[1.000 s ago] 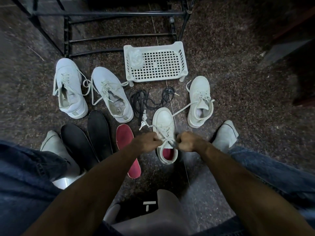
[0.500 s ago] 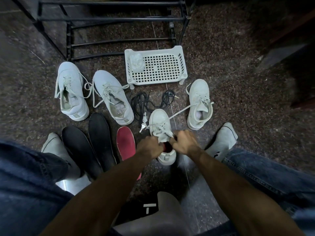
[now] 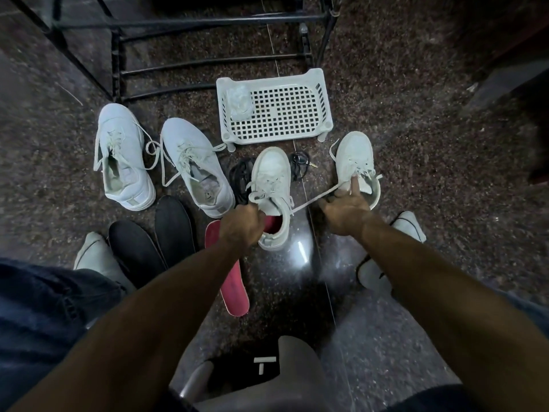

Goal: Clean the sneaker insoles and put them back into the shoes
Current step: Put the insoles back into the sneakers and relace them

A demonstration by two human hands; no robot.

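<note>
My left hand (image 3: 242,226) grips the collar of the middle white sneaker (image 3: 271,173), which has a red insole (image 3: 272,225) showing in its heel. A second red insole (image 3: 230,281) lies on the floor under my left forearm. My right hand (image 3: 346,209) reaches the right white sneaker (image 3: 355,153). Its index finger lies straight in the opening and its other fingers curl at the collar, where a lace (image 3: 312,200) crosses. Two black insoles (image 3: 133,251) (image 3: 173,230) lie at the left, in front of two more white sneakers (image 3: 123,156) (image 3: 196,168).
A white perforated basket (image 3: 285,114) holding a crumpled clear wrap (image 3: 239,102) stands behind the shoes. Behind it is a black metal rack (image 3: 208,22). Black cords (image 3: 240,176) lie between the sneakers. My socked feet (image 3: 95,257) (image 3: 408,227) flank the work area, and a grey seat (image 3: 291,367) is below.
My right hand let go of the middle sneaker and moved right to the right sneaker. The middle sneaker, still held by my left hand, shifted farther from me.
</note>
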